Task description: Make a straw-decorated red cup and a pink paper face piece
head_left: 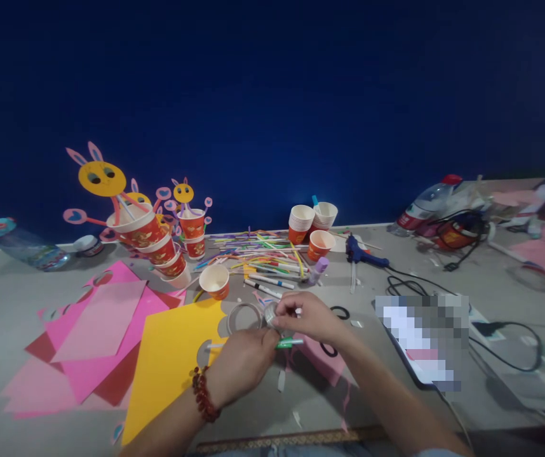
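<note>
My left hand (248, 358), with a red bead bracelet on the wrist, is closed around a slim green-and-white pen-like stick (290, 343). Fingers of my right hand (308, 314) pinch at a small, round, silvery-clear roll that looks like tape (270, 312), just above the left fingertips. Where the two hands meet, the fingers partly hide what is between them. A larger grey ring (230, 322), like a tape roll, lies behind my left hand. Black scissor handles (340, 312) and pink paper (317, 358) show around my right forearm.
Yellow card (172, 355) and pink sheets (96, 317) spread to the left. Behind them stand decorated paper-cup figures (141, 238). Coloured sticks (253, 251), stacked cups (300, 228) and a blue glue gun (363, 254) are at the back. A corded phone-like device (413, 355) lies right.
</note>
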The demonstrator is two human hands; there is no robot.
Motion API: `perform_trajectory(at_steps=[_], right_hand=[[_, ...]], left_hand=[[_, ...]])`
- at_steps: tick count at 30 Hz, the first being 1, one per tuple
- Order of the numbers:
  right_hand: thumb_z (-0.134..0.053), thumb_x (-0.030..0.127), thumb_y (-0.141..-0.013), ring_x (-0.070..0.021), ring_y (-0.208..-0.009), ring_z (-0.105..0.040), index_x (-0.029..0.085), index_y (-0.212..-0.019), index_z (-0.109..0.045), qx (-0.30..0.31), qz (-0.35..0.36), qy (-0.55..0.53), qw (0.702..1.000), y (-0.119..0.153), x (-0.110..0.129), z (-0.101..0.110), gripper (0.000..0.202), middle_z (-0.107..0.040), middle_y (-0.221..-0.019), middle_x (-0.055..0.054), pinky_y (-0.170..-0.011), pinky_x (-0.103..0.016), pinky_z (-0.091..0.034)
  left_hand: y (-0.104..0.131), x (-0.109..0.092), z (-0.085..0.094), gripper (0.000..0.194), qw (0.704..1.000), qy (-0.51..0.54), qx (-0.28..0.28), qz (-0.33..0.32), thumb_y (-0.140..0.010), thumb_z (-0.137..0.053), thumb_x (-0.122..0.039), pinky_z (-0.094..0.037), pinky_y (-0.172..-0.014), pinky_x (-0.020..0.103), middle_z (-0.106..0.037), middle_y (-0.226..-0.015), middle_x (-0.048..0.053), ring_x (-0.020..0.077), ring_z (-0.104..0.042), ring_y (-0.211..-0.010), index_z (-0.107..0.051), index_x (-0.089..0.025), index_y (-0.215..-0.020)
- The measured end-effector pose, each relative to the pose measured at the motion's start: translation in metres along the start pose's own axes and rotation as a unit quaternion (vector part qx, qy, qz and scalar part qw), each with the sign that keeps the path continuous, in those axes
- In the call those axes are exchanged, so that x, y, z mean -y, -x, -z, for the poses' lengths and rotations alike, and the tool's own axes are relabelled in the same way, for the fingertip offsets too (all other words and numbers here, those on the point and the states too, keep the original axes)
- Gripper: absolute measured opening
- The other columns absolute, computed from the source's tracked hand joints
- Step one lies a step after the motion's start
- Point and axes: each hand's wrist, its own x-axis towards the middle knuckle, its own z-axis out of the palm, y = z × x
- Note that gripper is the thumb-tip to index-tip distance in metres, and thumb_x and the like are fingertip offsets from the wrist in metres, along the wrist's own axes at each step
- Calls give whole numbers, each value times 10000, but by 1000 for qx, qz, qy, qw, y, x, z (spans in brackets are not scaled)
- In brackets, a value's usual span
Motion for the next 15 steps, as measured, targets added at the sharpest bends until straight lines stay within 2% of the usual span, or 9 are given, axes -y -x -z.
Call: perform_trajectory(at_steps=[4, 9, 15], right_hand=[[-737, 330, -791, -146, -664, -564, 182, -681, -696, -26, -7, -6, 1000, 4, 5, -2, 189, -626, -695, 7, -633, -249, -429], [-713, 299, -792, -155, -679, -573, 181, -677, -684, -57, -15, -37, 998, 8, 11, -5, 167, -628, -706, -3, -647, -260, -435], [-703, 275, -788, -154, -663, -568, 180, -665, -684, -94, -17, -54, 994, 13, 13, -10, 157, -624, -695, -2, -630, -259, -436]], left_hand=[[-1, 0, -2, 164, 999, -40, -24, -20, -918, -435, -84, -511, -664, 317, -705, -882, 104, 248, -693, -795, -568, -163, -972], [-1, -1, -2, 161, 997, -41, -59, -37, -914, -443, -74, -514, -658, 325, -700, -866, 88, 243, -687, -777, -562, -164, -972], [0, -3, -2, 156, 996, -55, -65, -27, -902, -460, -69, -513, -663, 320, -697, -847, 85, 237, -682, -777, -580, -160, -941]])
